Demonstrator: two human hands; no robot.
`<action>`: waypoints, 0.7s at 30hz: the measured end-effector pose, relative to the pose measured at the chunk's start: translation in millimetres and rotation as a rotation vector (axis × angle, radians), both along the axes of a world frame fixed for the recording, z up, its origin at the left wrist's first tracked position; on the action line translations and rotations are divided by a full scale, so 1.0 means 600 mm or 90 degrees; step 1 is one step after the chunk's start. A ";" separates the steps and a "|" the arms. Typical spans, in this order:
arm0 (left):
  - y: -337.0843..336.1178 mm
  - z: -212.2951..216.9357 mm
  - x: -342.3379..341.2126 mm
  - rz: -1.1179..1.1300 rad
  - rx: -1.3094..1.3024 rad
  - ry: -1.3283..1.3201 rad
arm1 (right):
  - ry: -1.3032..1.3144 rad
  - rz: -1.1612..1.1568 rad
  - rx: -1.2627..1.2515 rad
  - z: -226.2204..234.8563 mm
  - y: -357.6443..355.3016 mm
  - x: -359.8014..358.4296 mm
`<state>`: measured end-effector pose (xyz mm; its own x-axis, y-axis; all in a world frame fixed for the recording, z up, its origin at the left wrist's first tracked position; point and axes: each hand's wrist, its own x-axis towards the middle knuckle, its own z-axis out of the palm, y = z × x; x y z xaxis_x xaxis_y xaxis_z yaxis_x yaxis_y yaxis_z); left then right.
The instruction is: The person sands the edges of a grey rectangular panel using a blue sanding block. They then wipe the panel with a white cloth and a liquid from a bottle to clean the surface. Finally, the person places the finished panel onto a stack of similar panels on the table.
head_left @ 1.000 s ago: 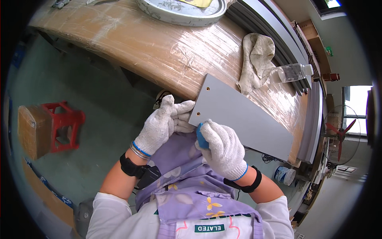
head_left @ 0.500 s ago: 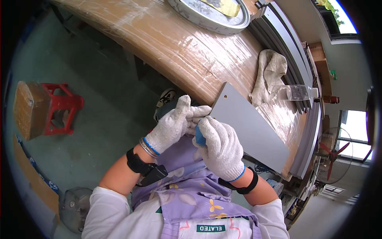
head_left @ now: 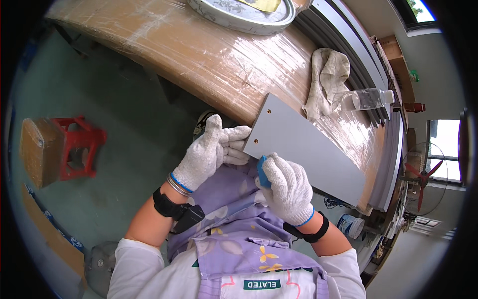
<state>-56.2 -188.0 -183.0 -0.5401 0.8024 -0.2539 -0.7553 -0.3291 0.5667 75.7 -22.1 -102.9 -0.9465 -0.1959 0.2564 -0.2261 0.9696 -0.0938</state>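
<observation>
A long grey panel point(head_left: 306, 152) lies at the table's near edge and sticks out past it toward me. Two small brass-coloured holes show near its left end. My left hand point(head_left: 206, 154), in a white knitted glove, is at that end with its fingers stretched out and thumb raised; the fingertips are at or just beside the panel's edge. My gloved right hand point(head_left: 289, 188) grips a small blue piece point(head_left: 263, 173) between thumb and fingers, at the panel's near long edge. Its exact kind is hidden by the glove.
The table point(head_left: 199, 65) is covered in clear film. On it are a crumpled cloth point(head_left: 326, 79), a clear bottle point(head_left: 366, 99), a round grey lid point(head_left: 244, 20) and stacked grey strips point(head_left: 343, 45). A red stool point(head_left: 82, 147) with a carton point(head_left: 42, 152) stands left. A fan point(head_left: 423, 177) is at right.
My right hand has moved right and slightly down with the blue piece, away from my left hand. The panel's second hole has come into sight. The whole view has shifted a little.
</observation>
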 end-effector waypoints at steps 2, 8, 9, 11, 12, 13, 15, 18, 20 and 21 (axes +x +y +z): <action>-0.002 0.000 -0.003 0.001 -0.010 0.005 | 0.021 -0.059 0.006 0.000 0.043 0.059; 0.012 -0.001 -0.002 0.007 -0.041 0.063 | 0.109 -0.131 -0.015 -0.020 0.075 0.118; 0.011 -0.001 -0.004 -0.008 -0.023 0.060 | 0.110 -0.112 -0.050 -0.017 0.060 0.094; 0.017 0.012 0.002 -0.007 -0.073 0.122 | 0.103 -0.078 -0.069 -0.015 0.028 0.047; 0.019 0.015 0.005 -0.003 -0.107 0.152 | 0.095 -0.059 -0.057 -0.015 0.025 0.039; 0.020 0.019 0.011 0.018 -0.123 0.135 | 0.073 -0.062 -0.067 -0.010 0.034 0.050; 0.029 0.025 0.016 0.022 -0.163 0.146 | 0.030 -0.067 -0.093 -0.004 0.055 0.077; 0.032 0.023 0.019 0.037 -0.200 0.152 | 0.158 -0.176 -0.039 -0.036 0.123 0.173; 0.033 0.028 0.021 0.049 -0.210 0.165 | 0.177 -0.276 -0.020 -0.036 0.171 0.252; 0.034 0.032 0.022 0.048 -0.223 0.165 | 0.189 -0.342 0.004 -0.041 0.194 0.294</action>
